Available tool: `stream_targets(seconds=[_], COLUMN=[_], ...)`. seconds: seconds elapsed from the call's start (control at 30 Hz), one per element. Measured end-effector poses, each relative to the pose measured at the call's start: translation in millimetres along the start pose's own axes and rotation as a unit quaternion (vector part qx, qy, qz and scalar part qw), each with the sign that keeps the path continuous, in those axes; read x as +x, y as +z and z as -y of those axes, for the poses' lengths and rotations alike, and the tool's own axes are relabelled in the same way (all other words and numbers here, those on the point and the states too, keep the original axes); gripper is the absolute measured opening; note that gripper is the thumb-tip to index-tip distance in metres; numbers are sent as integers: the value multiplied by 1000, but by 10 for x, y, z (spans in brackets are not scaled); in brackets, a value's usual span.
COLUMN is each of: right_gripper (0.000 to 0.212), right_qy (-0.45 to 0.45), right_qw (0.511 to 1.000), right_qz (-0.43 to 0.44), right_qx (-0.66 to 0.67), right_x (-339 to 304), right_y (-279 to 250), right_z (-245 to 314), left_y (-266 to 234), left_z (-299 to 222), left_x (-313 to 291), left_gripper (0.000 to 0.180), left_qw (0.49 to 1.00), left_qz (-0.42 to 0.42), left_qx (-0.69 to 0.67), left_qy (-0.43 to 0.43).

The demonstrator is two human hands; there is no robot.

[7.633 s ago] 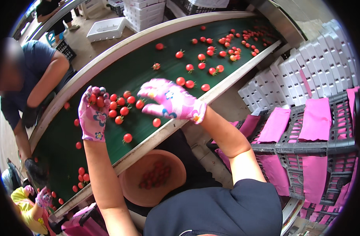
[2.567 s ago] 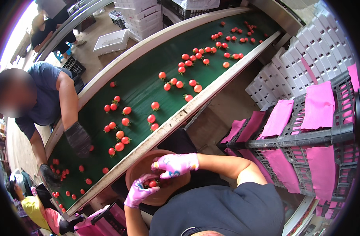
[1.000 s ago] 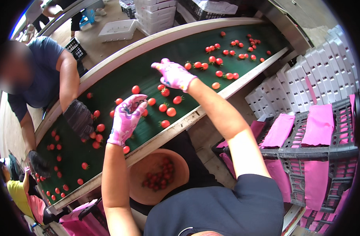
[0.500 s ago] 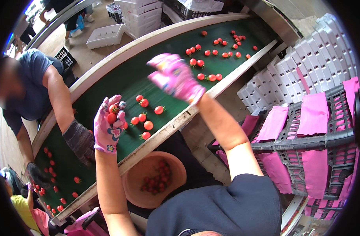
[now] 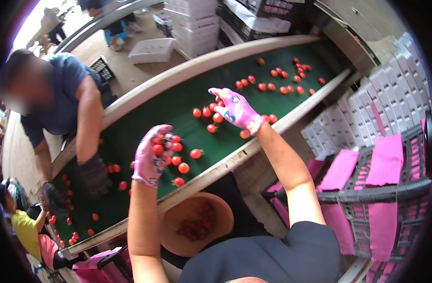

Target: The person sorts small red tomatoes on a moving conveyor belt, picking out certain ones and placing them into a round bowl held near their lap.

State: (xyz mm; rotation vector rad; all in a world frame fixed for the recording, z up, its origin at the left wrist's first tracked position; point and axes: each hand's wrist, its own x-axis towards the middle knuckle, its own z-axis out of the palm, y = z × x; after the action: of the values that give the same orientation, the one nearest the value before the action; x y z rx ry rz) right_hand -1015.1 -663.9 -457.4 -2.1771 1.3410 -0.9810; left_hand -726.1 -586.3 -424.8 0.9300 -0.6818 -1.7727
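Observation:
My left hand [image 5: 152, 158], in a pink flowered glove, is cupped palm up over the green conveyor belt [image 5: 173, 101]. Its curled fingers hold a few red cherry tomatoes [image 5: 158, 149]. More tomatoes [image 5: 183, 167] lie on the belt just beside it. Further right, my right hand [image 5: 237, 111], gloved alike, reaches low over the belt with thumb and fingers apart. Several tomatoes [image 5: 217, 118] sit at its fingertips and under them; the one between finger and thumb is partly hidden. A terracotta-coloured tub [image 5: 223, 214] with tomatoes inside stands below the belt's near edge.
Across the belt a co-worker's dark-gloved hands [image 5: 94, 177] reach among tomatoes. Loose tomatoes [image 5: 284, 89] lie toward the belt's far right. White crates [image 5: 353, 104] are stacked at right, beside black crates with pink liners [image 5: 386, 160]. Another white crate [image 5: 152, 50] lies on the floor beyond.
The view has shifted. My right hand, blurred before, is now down among tomatoes, and several now lie to its left. My left hand still holds tomatoes. The co-worker's near hand has moved slightly.

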Motion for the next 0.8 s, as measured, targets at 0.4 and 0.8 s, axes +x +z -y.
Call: stream_targets(seconds=[0.4, 0.8], right_gripper=[68, 52], right_qy=[-190, 74], right_qw=[979, 963], right_qz=[-28, 192], right_qx=[-63, -176], right_x=[-169, -609], right_y=[-115, -194], right_z=[866, 583], left_y=[99, -179], left_z=[1, -131], left_x=[-75, -3], left_gripper=[38, 36], left_qw=[992, 980], left_qz=[62, 19], left_qx=[-109, -178], left_qy=[7, 92])
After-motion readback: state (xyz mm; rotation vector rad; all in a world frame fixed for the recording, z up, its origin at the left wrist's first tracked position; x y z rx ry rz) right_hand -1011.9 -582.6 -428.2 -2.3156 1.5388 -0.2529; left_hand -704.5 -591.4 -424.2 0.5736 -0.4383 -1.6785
